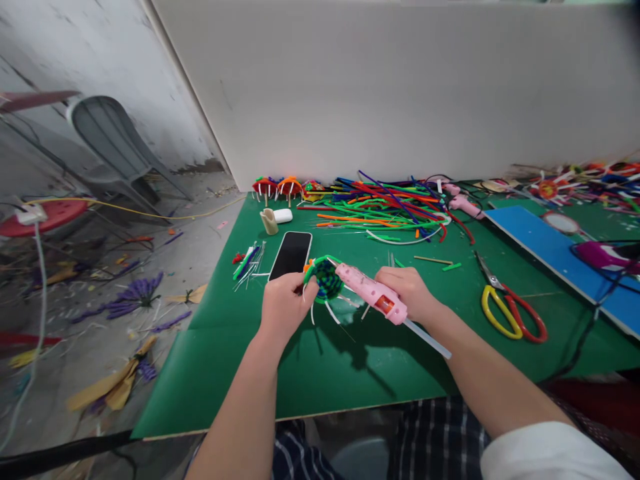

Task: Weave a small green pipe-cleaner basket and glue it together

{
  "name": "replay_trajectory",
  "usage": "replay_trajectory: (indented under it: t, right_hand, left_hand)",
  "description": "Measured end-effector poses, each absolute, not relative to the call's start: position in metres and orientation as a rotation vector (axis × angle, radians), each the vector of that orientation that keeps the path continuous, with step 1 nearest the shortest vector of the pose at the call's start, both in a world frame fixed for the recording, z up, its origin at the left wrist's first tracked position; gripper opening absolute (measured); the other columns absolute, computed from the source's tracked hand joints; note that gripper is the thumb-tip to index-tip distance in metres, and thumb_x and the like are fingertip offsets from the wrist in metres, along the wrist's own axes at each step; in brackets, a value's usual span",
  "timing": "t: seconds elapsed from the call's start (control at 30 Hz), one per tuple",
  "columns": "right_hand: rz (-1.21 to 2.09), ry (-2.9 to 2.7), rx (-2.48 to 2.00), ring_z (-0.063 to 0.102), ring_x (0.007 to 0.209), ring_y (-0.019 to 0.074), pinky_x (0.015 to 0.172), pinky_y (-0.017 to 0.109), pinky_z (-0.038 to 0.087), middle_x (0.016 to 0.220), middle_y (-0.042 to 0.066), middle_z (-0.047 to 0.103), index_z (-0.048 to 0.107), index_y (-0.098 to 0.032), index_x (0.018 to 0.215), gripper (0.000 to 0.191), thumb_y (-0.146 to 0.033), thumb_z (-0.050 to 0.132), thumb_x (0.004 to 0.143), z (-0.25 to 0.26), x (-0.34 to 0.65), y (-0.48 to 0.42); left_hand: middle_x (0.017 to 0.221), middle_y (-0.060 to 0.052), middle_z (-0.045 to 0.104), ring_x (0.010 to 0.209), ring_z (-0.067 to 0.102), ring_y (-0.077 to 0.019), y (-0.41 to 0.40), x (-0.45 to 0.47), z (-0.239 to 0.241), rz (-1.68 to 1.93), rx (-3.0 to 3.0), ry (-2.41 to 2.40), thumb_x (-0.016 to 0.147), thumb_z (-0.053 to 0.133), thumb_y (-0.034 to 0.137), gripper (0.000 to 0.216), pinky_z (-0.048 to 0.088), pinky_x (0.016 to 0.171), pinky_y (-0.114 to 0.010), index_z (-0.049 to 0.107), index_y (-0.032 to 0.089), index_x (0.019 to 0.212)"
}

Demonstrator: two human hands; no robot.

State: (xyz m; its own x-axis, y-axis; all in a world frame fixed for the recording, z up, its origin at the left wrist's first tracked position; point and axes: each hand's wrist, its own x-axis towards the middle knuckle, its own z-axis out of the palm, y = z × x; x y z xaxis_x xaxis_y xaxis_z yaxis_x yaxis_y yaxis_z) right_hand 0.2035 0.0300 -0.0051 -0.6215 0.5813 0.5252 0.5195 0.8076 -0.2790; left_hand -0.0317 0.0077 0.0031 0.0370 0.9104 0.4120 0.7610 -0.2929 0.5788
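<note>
My left hand [286, 303] pinches the edge of a small round woven piece [329, 280] in green and dark blue, with white strips sticking out below it. In my right hand [407, 290] is a pink hot glue gun [373, 293], its fingers wrapped around the handle, partly hidden behind the body. A clear glue stick [427, 338] juts from the gun's back end. The nozzle points at the upper right rim of the woven piece; whether it touches, I cannot tell. Just behind my left hand lies a black-screened phone [291, 255].
Behind my hands lies a heap of colourful pipe cleaners [380, 203]. Scissors [505, 300] with yellow and red handles lie on the right, near a blue board [560, 257]. Red and orange finished pieces [290, 187] stand at the back left of the green table [225, 380].
</note>
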Motion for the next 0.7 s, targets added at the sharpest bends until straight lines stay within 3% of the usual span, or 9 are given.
replay_trajectory:
  t: [0.37,0.7]
  right_hand:
    - [0.133,-2.384,-0.81,0.037,0.051,0.0088,0.049,0.022,0.022,0.057,-0.001,0.043,0.046,-0.017,0.064,0.018,-0.027,0.045,0.079,-0.006,0.2031,0.0297]
    - [0.162,-2.386,-0.808,0.038,0.052,0.0089,0.049,0.023,0.024,0.057,-0.001,0.044,0.047,-0.017,0.064,0.025,-0.038,0.046,0.079,-0.0063,0.2024,0.0305]
  left_hand:
    - [0.044,0.005,0.028,0.044,0.027,-0.0062,0.0077,-0.0321,0.0027,1.095,2.132,1.743,0.075,0.045,0.029,0.035,0.02,0.046,-0.021,0.037,0.015,0.044]
    - [0.043,0.005,0.028,0.043,0.027,-0.0065,0.0095,-0.0315,0.0009,1.096,2.182,1.774,0.075,0.045,0.029,0.035,0.021,0.045,-0.021,0.039,0.015,0.043]
